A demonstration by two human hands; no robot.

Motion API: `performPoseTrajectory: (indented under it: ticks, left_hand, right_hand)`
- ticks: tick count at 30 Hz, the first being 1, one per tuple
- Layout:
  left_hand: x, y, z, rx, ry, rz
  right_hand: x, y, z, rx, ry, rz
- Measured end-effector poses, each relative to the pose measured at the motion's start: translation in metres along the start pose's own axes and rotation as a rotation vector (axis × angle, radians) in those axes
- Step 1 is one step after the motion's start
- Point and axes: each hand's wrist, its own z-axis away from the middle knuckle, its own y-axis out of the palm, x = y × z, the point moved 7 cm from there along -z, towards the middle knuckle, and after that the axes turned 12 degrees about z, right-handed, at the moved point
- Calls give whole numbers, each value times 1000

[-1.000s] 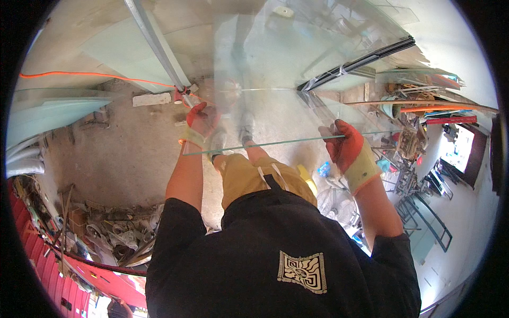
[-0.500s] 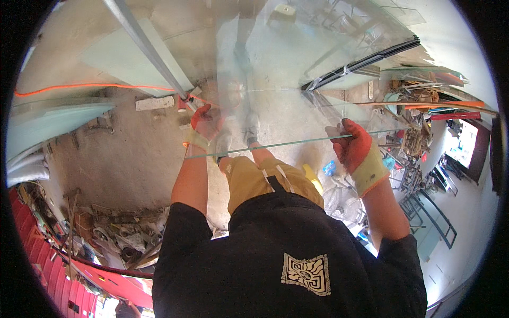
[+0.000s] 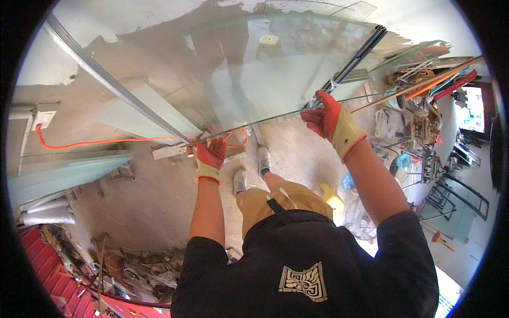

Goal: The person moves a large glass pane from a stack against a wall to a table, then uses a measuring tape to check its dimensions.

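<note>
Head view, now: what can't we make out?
1) Head: exact contact of left hand and right hand with the glass pane; overlap at its clear edge hides it.
2) Head: silver bar, upper end; cut off by the fisheye rim.
3) Head: yellow object, full shape; partly behind the shorts.
4) Head: scrap pile, single items; too small, jumbled.
</note>
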Motion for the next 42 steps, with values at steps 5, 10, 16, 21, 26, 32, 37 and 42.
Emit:
performPoseTrajectory:
  ticks: [5, 10, 16, 21, 26, 32, 37, 42]
  left_hand:
    - [-11, 32, 25, 15, 160, -126]
    - [-41, 53, 36, 115, 261, -248]
    - [-26, 81, 60, 147, 128, -401]
    - [4, 3, 79, 58, -88, -360]
    - [3, -169, 112, -319, -155, -581]
    - [-18, -285, 186, -571, -316, -1010]
    - [-22, -250, 217, -595, -111, -869]
    - [-15, -197, 211, -392, 71, -895]
  right_hand:
    - [11, -1, -28, 50, 38, -22]
    - [39, 23, -41, 189, -104, -27]
    - [82, 46, -59, 278, -155, -65]
    - [103, 58, -84, 256, -104, 31]
    - [115, 64, -80, 237, -50, 82]
    - [121, 60, -89, 256, -67, 183]
    - [118, 64, -105, 319, -104, 168]
    - [118, 74, -152, 312, -169, 160]
